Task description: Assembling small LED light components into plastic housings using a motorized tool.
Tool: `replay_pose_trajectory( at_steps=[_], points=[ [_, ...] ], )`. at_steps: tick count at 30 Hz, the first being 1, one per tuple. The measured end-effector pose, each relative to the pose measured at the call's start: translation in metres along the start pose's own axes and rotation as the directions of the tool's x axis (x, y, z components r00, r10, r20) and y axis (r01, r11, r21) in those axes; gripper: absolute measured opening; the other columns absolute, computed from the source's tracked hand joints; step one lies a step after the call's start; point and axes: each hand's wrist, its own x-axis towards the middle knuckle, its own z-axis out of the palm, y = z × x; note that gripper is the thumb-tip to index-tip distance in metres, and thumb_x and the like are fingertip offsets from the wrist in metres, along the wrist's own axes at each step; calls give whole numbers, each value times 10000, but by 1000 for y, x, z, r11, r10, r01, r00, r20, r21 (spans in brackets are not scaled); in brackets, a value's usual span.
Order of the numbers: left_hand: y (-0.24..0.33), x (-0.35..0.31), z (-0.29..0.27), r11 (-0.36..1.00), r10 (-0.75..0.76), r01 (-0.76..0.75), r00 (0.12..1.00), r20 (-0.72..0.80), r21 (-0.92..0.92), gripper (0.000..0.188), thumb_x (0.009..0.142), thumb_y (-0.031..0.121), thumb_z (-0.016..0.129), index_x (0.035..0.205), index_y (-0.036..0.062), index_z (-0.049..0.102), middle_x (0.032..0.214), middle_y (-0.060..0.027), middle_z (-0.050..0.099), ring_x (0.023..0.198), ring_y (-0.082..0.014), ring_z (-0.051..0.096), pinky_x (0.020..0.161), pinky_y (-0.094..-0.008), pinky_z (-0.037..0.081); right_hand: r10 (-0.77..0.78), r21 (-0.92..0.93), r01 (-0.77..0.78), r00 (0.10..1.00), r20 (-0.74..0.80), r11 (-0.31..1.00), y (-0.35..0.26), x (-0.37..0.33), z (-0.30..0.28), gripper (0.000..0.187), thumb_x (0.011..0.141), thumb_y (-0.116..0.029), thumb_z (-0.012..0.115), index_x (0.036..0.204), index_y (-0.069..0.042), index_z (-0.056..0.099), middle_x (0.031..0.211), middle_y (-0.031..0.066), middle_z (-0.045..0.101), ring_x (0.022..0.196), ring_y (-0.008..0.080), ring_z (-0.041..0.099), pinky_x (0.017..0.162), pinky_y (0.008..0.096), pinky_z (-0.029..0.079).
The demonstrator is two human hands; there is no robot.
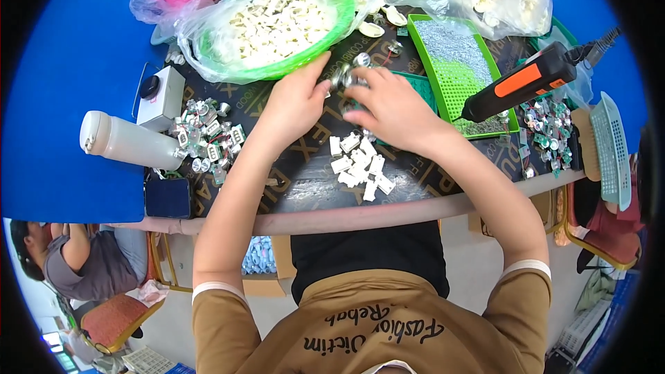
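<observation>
Nearest cam: brown cloth shirt w/ dark lettering & pale sleeve edges, bare forearms reaching over the counter, a dark smooth sheet w/ tan print & a soft-looking pinkish edge. White plastic pcs, hard, blocky, matte, lie loose nr the front. Green basin, round, lined w/ thin crinkly clear film, holds lots more small off-white bits. R of it, a rectangular green tray, gridded w/ tiny holes, part covered in fine grey grains. Black tool, cylindrical w/ orange panels, tapers to a tip over the tray. Far L: smooth white bottle beside a tangle of shiny metal cups, wires & green boards

Silver metal parts, rounded & glossy, lie btwn the two hands, just past the white pcs. L grip is at their left side, thumb & forefinger parted. R grip is over their right side, fingers bent & blurred; can't tell if it pinches any
</observation>
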Motion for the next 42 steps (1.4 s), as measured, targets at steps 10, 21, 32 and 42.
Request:
replay_pose_trajectory(
  at_steps=[10, 21, 32, 42],
  points=[
    [-7, 1, 28, 969, 247, -239, 953, 177, -68, 297, 862, 156, 500, 1129, 28, 518, 1169, -163, 495, 1106, -300, 454, 955, -351, 343, 397, -305, -446, 893, -212, 842, 61, 75, 12, 240, 778, -128, 451, 971, -41, 565, 995, 141, 563, 935, 309, 541, 778, 437, 429],
    [-11, 1, 14, 953, 190, -129, 960, 207, -276, 243, 862, 151, 498, 1039, 7, 582, 931, -125, 603, 866, -239, 563, 777, -316, 436, 546, -298, -520, 838, 5, 800, 58, 60, 1, 244, 765, -100, 468, 919, 36, 600, 1036, 229, 533, 861, 377, 584, 751, 445, 471],
    [-16, 1, 4, 944, 93, -17, 972, 218, -330, 198, 825, 160, 548, 799, -23, 618, 632, -99, 571, 565, -120, 481, 542, -271, 408, 241, 280, -246, 969, 50, 928, 8, -23, -31, 438, 713, 79, 413, 1133, -25, 482, 1180, 186, 466, 1052, 362, 487, 886, 392, 409],
    [4, -9, 9, 916, 375, -390, 915, 147, 94, 300, 814, 175, 569, 1091, 57, 558, 1168, -154, 509, 1095, -300, 468, 926, -362, 375, 55, -1, -56, 993, 102, 998, -27, -118, -58, 269, 697, -85, 632, 955, -56, 559, 986, 103, 545, 981, 293, 503, 832, 407, 402]
  ],
)
